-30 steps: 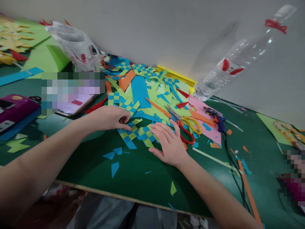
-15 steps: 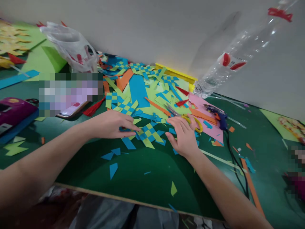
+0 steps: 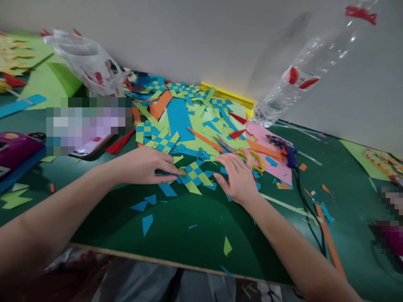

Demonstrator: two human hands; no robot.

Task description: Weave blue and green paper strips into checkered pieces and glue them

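Observation:
A small blue-and-green checkered piece of woven paper [image 3: 195,175] lies on the green table between my hands. The fingertips of my left hand [image 3: 153,165] pinch its left corner, thumb and index finger close together. To the right of the piece, my right hand [image 3: 236,174] is held with thumb and fingers apart and nothing gripped. Yellow-handled scissors [image 3: 256,161] lie just behind its fingers, their blades pointing away to the left; whether a finger touches the handle I cannot tell. Blue paper scraps [image 3: 166,189] surround the woven piece.
Behind are a heap of paper strips and woven pieces [image 3: 179,119], a plastic bag [image 3: 91,69] and a tilted clear bottle [image 3: 289,86]. A blue glue gun [image 3: 291,157] with a black cord sits right. A phone [image 3: 97,140] and a purple case [image 3: 19,151] are left.
The whole view has shifted slightly. My right thumb has come a little nearer the woven paper; otherwise both hands stay almost in place.

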